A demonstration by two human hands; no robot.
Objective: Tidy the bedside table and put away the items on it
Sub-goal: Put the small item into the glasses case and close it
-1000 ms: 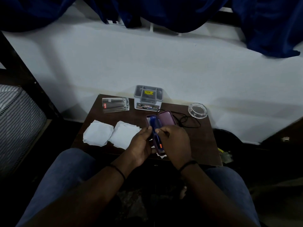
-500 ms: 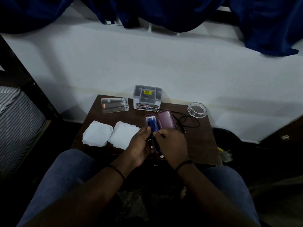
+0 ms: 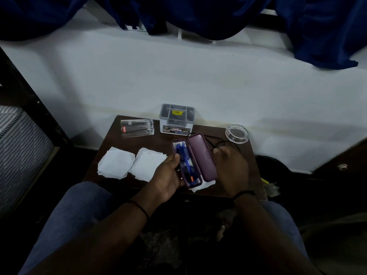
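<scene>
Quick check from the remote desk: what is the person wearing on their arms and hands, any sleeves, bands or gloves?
Both forearms are bare, with no sleeves and no gloves in view. The left hand has a thin black band around its wrist, and the right hand has a similar thin black band at its wrist. No rings or watch can be made out in this dim light. Blue jeans cover the knees below.

A bedroom in a home is shown. A small dark wooden bedside table is set against a white wall at 12 o'clock. Dark blue curtains are hung above it. A striped mattress in a dark bed frame is seen at 9 o'clock. Folded white tissues and a purple spectacle case are laid on the table.
</scene>
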